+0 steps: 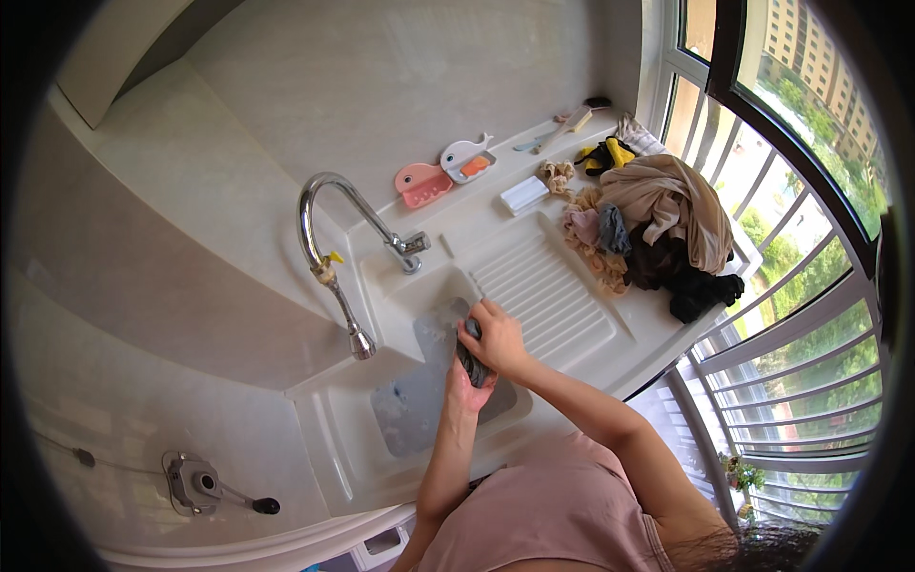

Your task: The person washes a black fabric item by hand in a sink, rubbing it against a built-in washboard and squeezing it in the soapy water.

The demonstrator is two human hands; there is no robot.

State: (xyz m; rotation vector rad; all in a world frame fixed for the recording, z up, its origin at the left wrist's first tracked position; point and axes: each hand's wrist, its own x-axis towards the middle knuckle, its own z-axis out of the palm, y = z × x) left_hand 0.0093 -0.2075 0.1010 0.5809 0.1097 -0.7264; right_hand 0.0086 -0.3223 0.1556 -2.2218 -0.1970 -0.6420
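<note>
A wet dark grey cloth is bunched between my two hands, above the basin of a white laundry sink. My left hand cups it from below, palm up. From the right, my right hand closes its fingers over the cloth's upper end. Cloudy grey water lies in the basin beneath them. The ribbed washboard of the sink is just right of my right hand.
A chrome faucet arches over the basin's left side. Piled clothes lie on the right ledge, with a white soap bar nearby. Whale-shaped soap dishes and a brush sit along the back wall. Barred windows stand at right.
</note>
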